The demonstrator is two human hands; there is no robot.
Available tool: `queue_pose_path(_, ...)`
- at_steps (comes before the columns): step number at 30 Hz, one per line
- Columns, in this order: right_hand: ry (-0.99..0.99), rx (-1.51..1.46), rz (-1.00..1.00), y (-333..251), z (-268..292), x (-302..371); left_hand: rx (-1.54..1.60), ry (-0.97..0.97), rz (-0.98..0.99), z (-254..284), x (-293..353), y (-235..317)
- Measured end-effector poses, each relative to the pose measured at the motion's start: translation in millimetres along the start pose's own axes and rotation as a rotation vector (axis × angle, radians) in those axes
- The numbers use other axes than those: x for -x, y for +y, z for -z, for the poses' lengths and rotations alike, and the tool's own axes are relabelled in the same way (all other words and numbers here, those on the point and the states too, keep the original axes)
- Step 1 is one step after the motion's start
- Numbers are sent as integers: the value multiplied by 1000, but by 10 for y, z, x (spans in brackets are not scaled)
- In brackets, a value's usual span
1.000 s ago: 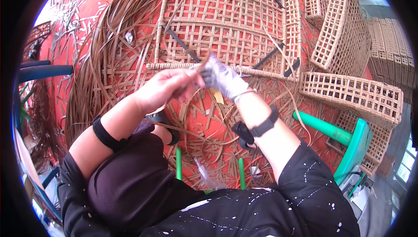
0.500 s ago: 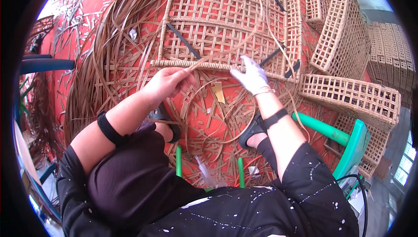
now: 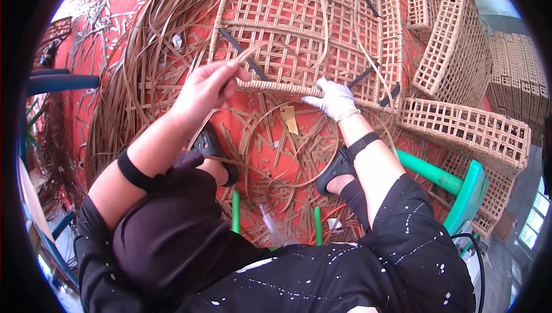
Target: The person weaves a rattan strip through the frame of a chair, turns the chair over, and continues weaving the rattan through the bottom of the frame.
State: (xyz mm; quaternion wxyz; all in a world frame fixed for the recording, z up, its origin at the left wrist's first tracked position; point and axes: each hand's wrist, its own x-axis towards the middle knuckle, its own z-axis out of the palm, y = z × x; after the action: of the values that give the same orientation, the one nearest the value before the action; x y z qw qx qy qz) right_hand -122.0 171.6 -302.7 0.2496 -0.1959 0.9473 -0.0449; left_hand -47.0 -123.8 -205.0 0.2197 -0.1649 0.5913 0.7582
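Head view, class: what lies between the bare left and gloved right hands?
In the head view, the wrapped near rim of the woven lattice frame runs between left hand and right hand; below it, cut strips litter red floor.

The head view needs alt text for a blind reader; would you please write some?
A person's bare left hand holds a brown strip by a woven panel; the gloved right hand is at its near edge. Long strips and woven pieces lie nearby.
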Motion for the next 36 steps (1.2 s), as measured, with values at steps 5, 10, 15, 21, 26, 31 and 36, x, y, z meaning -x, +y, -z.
queue_pose_path(5,147,-61,132,-208,295,388,-236,21,-199,59,143,468)
queue_pose_path(10,250,53,224,-259,949,945,-232,35,-341,-283,582,1328)
queue_pose_path(15,340,135,306,-290,1831,1652,-256,-88,-468,-721,1272,1827)
queue_pose_path(21,383,58,367,-527,2584,2525,-146,-185,-482,-1105,2213,1899)
queue_pose_path(26,329,67,407,-628,2982,3055,-220,122,-529,-1350,2912,1997)
queue_pose_path(31,162,-75,523,-712,2973,3388,-121,29,-493,-1387,3491,1982)
queue_pose_path(36,270,24,504,-869,2688,3371,-210,-12,-522,-1562,3703,1845)
